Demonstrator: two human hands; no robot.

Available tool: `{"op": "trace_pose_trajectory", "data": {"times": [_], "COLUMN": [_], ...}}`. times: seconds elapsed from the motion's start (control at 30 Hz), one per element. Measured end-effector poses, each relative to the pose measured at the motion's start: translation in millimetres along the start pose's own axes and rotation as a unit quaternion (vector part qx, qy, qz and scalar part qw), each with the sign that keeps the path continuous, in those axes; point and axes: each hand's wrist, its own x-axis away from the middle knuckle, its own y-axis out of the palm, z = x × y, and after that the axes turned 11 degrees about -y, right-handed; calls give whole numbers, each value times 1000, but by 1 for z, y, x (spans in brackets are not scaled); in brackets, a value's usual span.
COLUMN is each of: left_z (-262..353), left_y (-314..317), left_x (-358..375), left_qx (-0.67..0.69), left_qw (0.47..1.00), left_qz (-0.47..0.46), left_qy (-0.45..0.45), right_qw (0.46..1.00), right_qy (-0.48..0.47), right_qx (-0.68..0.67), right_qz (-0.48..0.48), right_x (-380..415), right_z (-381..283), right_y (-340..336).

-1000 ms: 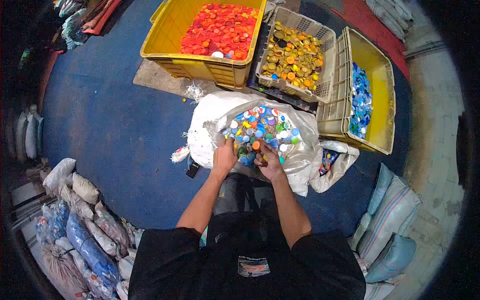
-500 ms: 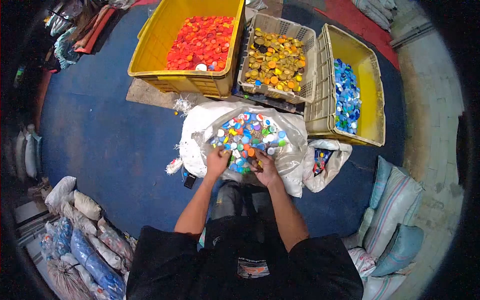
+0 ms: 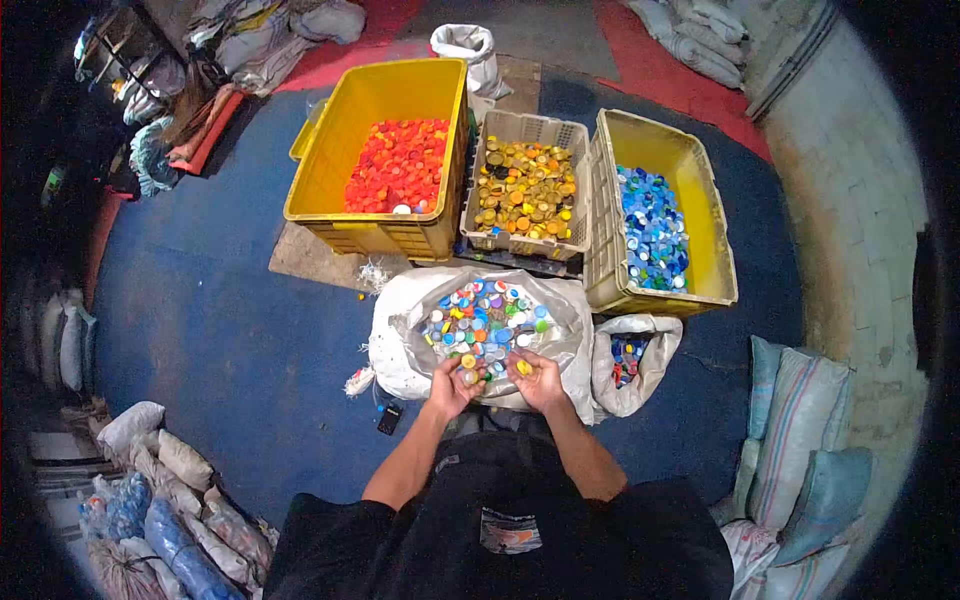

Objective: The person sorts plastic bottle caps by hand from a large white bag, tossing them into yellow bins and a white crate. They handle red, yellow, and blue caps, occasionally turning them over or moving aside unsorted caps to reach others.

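Note:
A white sack [image 3: 397,335] lies open before me, with mixed coloured bottle caps [image 3: 483,315] inside. Over its near edge is my left hand [image 3: 453,388], palm up, with yellowish caps [image 3: 469,362] resting on its curled fingers. Close beside it, my right hand [image 3: 540,381] is turned up too and holds a yellow cap [image 3: 524,368]. Behind the sack stand a yellow crate [image 3: 375,235] of red caps, a pale basket [image 3: 520,246] of yellow and gold caps, and a yellowish crate [image 3: 605,240] of blue caps.
A small white sack [image 3: 655,377] of caps stands right of the big one. A black device [image 3: 389,419] lies on the blue floor [image 3: 220,300]. Filled bags [image 3: 185,500] are at the lower left, stuffed sacks [image 3: 800,430] at the right. Another white sack [image 3: 470,50] stands behind the crates.
The view has tilted up, so crates and sack appear lower. Both hands have drawn back from among the caps to the sack's near edge and turned palm up with caps on them.

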Motion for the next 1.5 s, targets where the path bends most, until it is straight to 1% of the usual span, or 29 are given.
{"op": "trace_pose_trajectory", "data": {"times": [0.1,0.13,0.27,0.37,0.4,0.47,0.5,0.53,0.57,0.6,0.63,0.67,0.7,0.73,0.77,0.8,0.87,0.9,0.93,1.0,1.07,1.1,1.17,1.2,1.27,1.3,1.33,1.43,1.5], "left_z": [-14,-18,-28,-16,-5,24,44,71,87,105,124,143,143,142,130,118,103,91,85,54,28,18,3,-3,-16,-17,-18,-25,-30], "left_y": [7,8,24,25,41,90,128,137,179,202,197,192,198,205,204,195,136,111,54,10,-12,-32,-73,-73,-63,-59,-56,-48,-61], "left_x": [-8,-12,-21,-57,-63,-75,-64,-88,-66,-59,-74,-89,-75,-59,-37,-24,-42,-43,-66,-57,-41,-40,-45,-41,-28,-26,-26,-19,-20], "left_qx": [-1,5,12,24,19,-13,-12,-44,9,33,30,4,-2,-13,-25,-36,-6,12,-5,47,21,-4,-51,-56,-65,-72,-78,-111,-147], "left_qw": [1000,1000,999,998,998,999,995,974,964,970,910,817,859,896,952,977,988,992,995,992,982,984,986,983,977,973,968,960,956], "left_qz": [-8,-10,25,-17,-29,-43,-91,-213,-256,-221,-410,-576,-509,-435,-269,-94,-67,-3,-24,87,178,172,161,174,202,219,237,258,252], "left_qy": [-9,-7,-20,-50,-49,12,27,66,73,94,61,15,54,88,141,190,138,126,101,83,64,39,-12,-3,16,6,-3,0,6], "right_qw": [999,999,999,998,995,995,990,975,975,975,974,968,961,959,955,950,940,938,927,876,879,878,811,772,703,660,633,584,477], "right_qy": [-20,-2,-10,-40,-66,-86,-121,-154,-173,-191,-209,-224,-239,-259,-278,-296,-279,-260,-227,-197,-141,-112,-119,-120,-277,-353,-279,-311,-413], "right_qx": [-22,-33,-22,-19,9,-24,-49,-74,-63,-51,-38,-26,-13,17,47,78,199,230,291,435,443,446,561,615,653,662,721,750,773], "right_qz": [-35,-31,26,46,71,37,-54,-145,-123,-100,-78,-109,-140,-115,-89,-63,3,7,62,64,109,133,116,105,52,24,49,-22,-70], "right_x": [18,27,27,6,-5,-16,-25,-38,-29,-20,-11,-16,-21,-21,-18,-15,-21,-23,-25,-27,-6,1,-24,-35,-43,-49,-47,-86,-99], "right_z": [-1,-2,0,-13,-21,-57,-76,-97,-113,-129,-145,-154,-162,-159,-153,-146,-125,-110,-95,-68,-49,-43,-32,-26,-16,-12,-22,-20,-21], "right_y": [-5,-2,-20,-18,-4,50,72,88,119,149,180,180,177,172,164,154,107,77,51,-5,-9,-10,-46,-61,-55,-47,-21,-21,-10]}}
